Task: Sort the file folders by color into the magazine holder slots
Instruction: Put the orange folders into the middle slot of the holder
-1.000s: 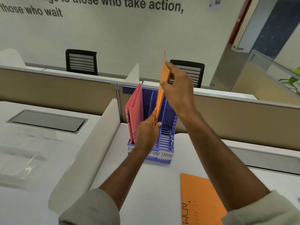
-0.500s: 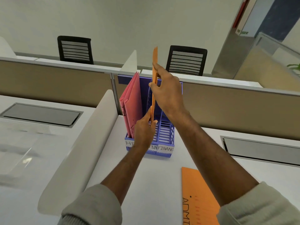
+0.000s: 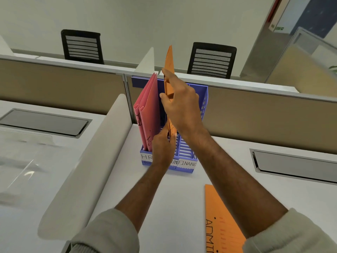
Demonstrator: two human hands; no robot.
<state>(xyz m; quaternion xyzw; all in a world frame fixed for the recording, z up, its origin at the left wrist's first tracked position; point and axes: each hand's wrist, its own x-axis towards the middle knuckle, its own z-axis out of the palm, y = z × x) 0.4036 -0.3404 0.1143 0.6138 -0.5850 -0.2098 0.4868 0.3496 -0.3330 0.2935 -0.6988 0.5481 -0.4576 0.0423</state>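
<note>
Standing edge-on, long axis vertical, the orange folder [image 3: 168,70] is pinched by right hand [image 3: 182,105] and left hand [image 3: 162,148].

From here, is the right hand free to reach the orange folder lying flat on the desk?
Probably not yet: the right hand grips the upright orange folder over the blue holder. The flat orange folder itself lies uncovered beside that forearm.

Two folders [image 3: 148,114] in holder's [image 3: 204,99] left slot (upright), another folder [image 3: 221,221] flat on desk [image 3: 175,198]
</note>
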